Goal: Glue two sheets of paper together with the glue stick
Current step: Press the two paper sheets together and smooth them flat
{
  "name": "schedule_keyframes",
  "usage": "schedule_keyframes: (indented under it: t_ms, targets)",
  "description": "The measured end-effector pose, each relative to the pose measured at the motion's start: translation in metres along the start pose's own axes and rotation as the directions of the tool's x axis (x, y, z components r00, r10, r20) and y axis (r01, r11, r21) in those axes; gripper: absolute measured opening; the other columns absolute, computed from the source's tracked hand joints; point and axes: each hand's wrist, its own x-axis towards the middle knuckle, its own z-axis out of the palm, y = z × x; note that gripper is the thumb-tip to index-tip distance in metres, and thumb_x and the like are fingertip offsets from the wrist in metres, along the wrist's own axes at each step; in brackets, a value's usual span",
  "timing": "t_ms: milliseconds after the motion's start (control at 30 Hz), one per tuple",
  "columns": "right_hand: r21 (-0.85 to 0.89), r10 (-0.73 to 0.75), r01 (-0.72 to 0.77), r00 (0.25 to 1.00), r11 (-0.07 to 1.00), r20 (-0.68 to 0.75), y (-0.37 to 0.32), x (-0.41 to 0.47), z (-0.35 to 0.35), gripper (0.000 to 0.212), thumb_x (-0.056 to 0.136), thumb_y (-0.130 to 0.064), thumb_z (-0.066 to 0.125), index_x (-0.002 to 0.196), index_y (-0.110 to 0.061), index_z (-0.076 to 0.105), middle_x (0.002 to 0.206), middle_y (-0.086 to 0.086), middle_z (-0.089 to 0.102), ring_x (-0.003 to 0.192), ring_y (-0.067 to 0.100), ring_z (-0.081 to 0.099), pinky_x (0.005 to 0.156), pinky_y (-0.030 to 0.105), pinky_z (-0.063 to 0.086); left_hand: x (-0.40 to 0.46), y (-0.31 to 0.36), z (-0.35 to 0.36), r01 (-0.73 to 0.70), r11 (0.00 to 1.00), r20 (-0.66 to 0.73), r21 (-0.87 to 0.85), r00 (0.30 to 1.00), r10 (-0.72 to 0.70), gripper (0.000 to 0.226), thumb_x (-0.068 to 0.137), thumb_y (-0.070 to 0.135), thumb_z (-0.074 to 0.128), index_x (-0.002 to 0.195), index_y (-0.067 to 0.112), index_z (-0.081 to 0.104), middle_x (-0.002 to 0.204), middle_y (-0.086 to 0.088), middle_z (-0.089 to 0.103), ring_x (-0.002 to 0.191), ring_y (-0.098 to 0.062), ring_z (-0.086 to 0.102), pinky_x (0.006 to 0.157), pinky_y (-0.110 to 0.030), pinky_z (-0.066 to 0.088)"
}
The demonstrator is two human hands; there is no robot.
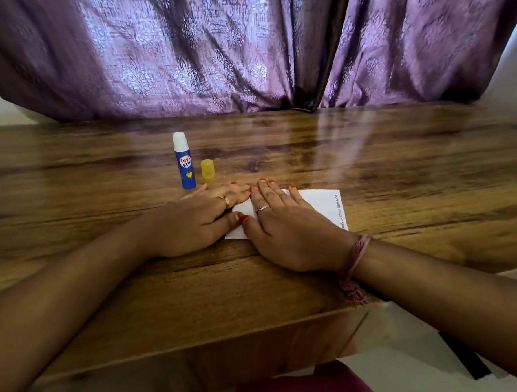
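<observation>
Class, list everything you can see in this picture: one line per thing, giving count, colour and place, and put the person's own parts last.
glue stick: one, blue with white top, upright on the table, uncapped, left of the paper
cap: one, yellow, standing just right of the glue stick
paper: white, with a line of print at its right edge, flat on the table under both hands; number of sheets cannot be told
table: one, brown wood
curtain: purple, patterned, behind the table
bracelet: one, pink thread, on the right wrist
left hand: one, flat, pressing the paper's left end
right hand: one, flat, pressing the paper
</observation>
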Motion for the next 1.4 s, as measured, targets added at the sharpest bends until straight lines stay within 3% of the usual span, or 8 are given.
schedule_keyframes:
  t_ms: [133, 400, 633, 967, 1133, 1233, 1333, 1400]
  targets:
    - [0.008, 0.005, -0.005, 1.0, 1.0, 0.022, 0.0, 0.0, -0.001, 0.067, 0.1, -0.047, 0.016, 0.151, -0.005, 0.003, 0.161, 0.013, 0.001, 0.148, 0.022, -0.002, 0.118, 0.039, -0.004, 0.001, -0.001, 0.0, 0.008, 1.0, 0.009, 0.026, 1.0, -0.008, 0.06, 0.095, 0.05, 0.022, 0.149, 0.024, 0.019, 0.154, 0.01, 0.024, 0.141, -0.003, 0.016, 0.116, -0.047, 0.014]
    - [-0.004, 0.093, -0.093, 0.992, 0.996, 0.081, 0.025, -0.016, -0.004, 0.074, 0.096, -0.058, 0.007, 0.151, -0.011, -0.008, 0.161, 0.007, -0.01, 0.147, 0.016, -0.01, 0.116, 0.035, -0.011, 0.0, 0.001, 0.0, 0.056, 0.998, 0.042, 0.027, 0.997, -0.057, 0.055, 0.096, 0.045, 0.028, 0.148, 0.028, 0.019, 0.156, 0.013, 0.017, 0.14, 0.0, 0.008, 0.117, -0.048, 0.01]
    - [-0.009, 0.142, -0.142, 0.988, 0.99, 0.055, 0.052, -0.046, -0.01, 0.103, 0.07, -0.077, -0.012, 0.151, -0.013, -0.009, 0.161, 0.005, -0.01, 0.147, 0.014, -0.012, 0.111, 0.037, -0.018, -0.001, 0.001, -0.001, 0.073, 0.996, 0.071, 0.041, 0.995, -0.075, 0.059, 0.094, 0.05, 0.022, 0.149, 0.03, 0.015, 0.156, 0.016, 0.012, 0.139, 0.003, 0.004, 0.118, -0.046, 0.005]
    - [-0.059, 0.171, -0.169, 0.985, 0.984, 0.023, 0.077, -0.062, -0.004, 0.107, 0.067, -0.087, -0.017, 0.15, -0.019, -0.013, 0.159, -0.004, -0.016, 0.144, 0.008, -0.016, 0.102, 0.041, -0.029, -0.002, 0.001, 0.001, 0.085, 0.996, 0.06, 0.039, 0.994, -0.087, 0.067, 0.086, 0.059, 0.015, 0.149, 0.033, 0.014, 0.156, 0.017, 0.012, 0.141, 0.002, 0.005, 0.118, -0.042, 0.002]
    - [-0.008, 0.152, -0.153, 0.988, 0.988, -0.023, 0.08, -0.061, -0.001, 0.104, 0.069, -0.086, -0.015, 0.151, -0.022, -0.01, 0.159, -0.006, -0.013, 0.144, 0.006, -0.014, 0.107, 0.037, -0.021, -0.002, 0.004, 0.0, 0.097, 0.995, 0.059, 0.032, 0.993, -0.099, 0.069, 0.085, 0.059, 0.014, 0.149, 0.033, 0.014, 0.156, 0.018, 0.012, 0.141, 0.001, 0.005, 0.118, -0.043, 0.006]
    - [0.111, 0.152, -0.152, 0.988, 0.982, 0.006, 0.082, -0.063, -0.006, 0.097, 0.072, -0.081, -0.004, 0.152, -0.025, -0.006, 0.159, -0.011, -0.011, 0.142, 0.0, -0.013, 0.11, 0.029, -0.015, -0.003, 0.004, -0.001, 0.097, 0.995, 0.041, 0.019, 0.994, -0.098, 0.068, 0.085, 0.058, 0.016, 0.149, 0.032, 0.016, 0.155, 0.017, 0.014, 0.141, 0.001, 0.008, 0.117, -0.043, 0.011]
    - [0.274, 0.146, -0.131, 0.989, 0.953, -0.031, 0.088, -0.062, -0.012, 0.072, 0.09, -0.065, 0.022, 0.15, -0.026, 0.02, 0.158, -0.011, 0.015, 0.143, 0.001, 0.007, 0.116, 0.028, 0.0, -0.004, 0.005, -0.001, 0.095, 0.995, 0.026, 0.019, 0.995, -0.096, 0.064, 0.088, 0.056, 0.019, 0.148, 0.032, 0.018, 0.155, 0.017, 0.015, 0.141, 0.0, 0.01, 0.117, -0.042, 0.014]
    - [0.429, 0.137, -0.11, 0.99, 0.897, -0.031, 0.094, -0.06, -0.018, 0.052, 0.096, -0.048, 0.04, 0.144, -0.028, 0.033, 0.147, -0.013, 0.037, 0.135, 0.003, 0.03, 0.115, 0.026, 0.02, -0.004, 0.005, 0.0, 0.099, 0.995, 0.019, 0.014, 0.995, -0.1, 0.058, 0.093, 0.051, 0.023, 0.148, 0.033, 0.018, 0.155, 0.018, 0.014, 0.139, 0.003, 0.009, 0.117, -0.038, 0.012]
